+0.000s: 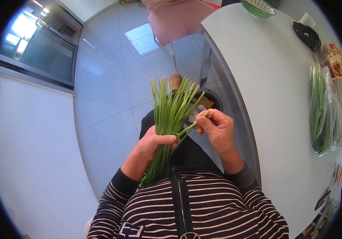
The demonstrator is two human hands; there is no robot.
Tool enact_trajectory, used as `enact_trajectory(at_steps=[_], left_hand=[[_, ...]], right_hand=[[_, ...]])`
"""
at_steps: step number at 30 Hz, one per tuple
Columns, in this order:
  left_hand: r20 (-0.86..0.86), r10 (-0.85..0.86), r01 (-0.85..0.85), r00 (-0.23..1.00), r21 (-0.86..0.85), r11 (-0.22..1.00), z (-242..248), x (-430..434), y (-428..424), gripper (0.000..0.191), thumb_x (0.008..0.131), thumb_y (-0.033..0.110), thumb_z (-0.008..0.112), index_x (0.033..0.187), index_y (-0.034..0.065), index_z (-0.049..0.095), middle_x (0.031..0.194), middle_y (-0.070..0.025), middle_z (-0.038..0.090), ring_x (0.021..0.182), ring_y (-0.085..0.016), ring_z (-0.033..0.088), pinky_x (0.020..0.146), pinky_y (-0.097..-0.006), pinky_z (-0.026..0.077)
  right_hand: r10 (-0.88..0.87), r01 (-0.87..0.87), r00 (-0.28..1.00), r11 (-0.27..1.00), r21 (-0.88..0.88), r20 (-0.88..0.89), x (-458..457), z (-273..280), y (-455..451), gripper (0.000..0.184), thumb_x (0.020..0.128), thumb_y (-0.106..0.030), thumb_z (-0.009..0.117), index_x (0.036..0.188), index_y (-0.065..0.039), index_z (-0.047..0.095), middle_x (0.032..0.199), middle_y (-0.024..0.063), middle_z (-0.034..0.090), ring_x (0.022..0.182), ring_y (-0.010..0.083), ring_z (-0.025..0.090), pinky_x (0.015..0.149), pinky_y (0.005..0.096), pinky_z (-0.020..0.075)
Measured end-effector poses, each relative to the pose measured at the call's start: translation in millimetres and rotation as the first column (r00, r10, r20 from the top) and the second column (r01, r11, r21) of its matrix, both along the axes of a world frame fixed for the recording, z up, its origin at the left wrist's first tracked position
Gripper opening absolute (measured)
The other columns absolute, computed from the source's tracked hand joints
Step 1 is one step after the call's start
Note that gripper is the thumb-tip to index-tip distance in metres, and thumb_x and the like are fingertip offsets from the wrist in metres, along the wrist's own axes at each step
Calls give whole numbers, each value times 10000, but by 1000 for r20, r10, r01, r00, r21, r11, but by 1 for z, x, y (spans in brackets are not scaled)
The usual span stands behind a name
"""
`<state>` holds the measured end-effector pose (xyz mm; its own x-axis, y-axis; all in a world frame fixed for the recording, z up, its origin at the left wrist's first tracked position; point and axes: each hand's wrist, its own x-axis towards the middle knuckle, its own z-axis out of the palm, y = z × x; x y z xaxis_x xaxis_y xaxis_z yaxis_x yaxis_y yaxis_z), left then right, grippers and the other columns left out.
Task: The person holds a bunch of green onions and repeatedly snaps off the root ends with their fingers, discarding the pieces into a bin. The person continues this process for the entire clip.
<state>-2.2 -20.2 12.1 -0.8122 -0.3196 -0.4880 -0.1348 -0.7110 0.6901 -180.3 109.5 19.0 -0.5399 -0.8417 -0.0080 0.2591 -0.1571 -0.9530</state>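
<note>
My left hand (156, 141) is closed around a bunch of long green stalks (171, 115), likely garlic chives, held over my lap. Their pale cut ends fan out away from me, and the leafy ends hang towards my striped top. Off to the right of the bunch, my right hand (217, 127) pinches the end of one green stalk (193, 124) between thumb and fingers. That stalk slants down into the left hand's grip. Under the hands is a dark round bin (217, 98) with wrappers inside, partly hidden by the stalks.
A white table (281, 98) curves along my right. On it lie a plastic bag of green stalks (317, 113), a black bag (306, 35), a food packet (337, 61) and a green bowl (259, 9). A pink-covered chair (177, 21) stands ahead, a white cabinet (33, 149) at left.
</note>
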Motion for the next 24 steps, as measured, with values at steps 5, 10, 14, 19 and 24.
enact_trajectory(at_steps=[5,10,14,19,24], left_hand=[[-3,23,-23,1000,145,989,-6,5,-2,305,759,74,778,999,-21,616,821,-114,645,642,-162,627,600,-277,522],[-56,2,12,998,245,969,-7,5,-3,287,778,63,765,1002,-23,606,805,-112,631,620,-154,620,576,-270,519],[-70,20,6,997,355,935,-10,3,-2,301,796,47,749,1044,-14,589,809,-112,615,621,-155,616,575,-263,519],[-63,2,22,998,385,923,-15,3,-1,319,804,36,743,1072,-8,575,825,-115,607,626,-156,615,573,-258,519],[-55,3,20,998,409,912,-17,2,-1,307,806,26,740,1066,-7,579,830,-117,605,629,-154,614,576,-259,519]], right_hand=[[61,-58,996,997,-60,60,-6,-5,0,87,932,-29,643,941,55,665,769,55,649,647,109,632,600,240,527],[145,-139,989,982,-126,38,-12,-11,0,176,957,-43,607,1077,82,637,806,98,645,667,147,642,599,278,562],[154,-141,983,982,-128,97,-13,-14,2,125,958,-20,598,1028,73,643,789,79,653,668,135,648,635,259,543],[154,-151,988,978,-147,12,-15,-18,0,149,970,-37,583,1052,78,634,810,97,644,667,149,639,593,275,554],[111,-123,985,989,-84,-135,-15,-17,2,106,982,-47,569,967,45,619,770,76,628,639,120,600,574,248,505]])
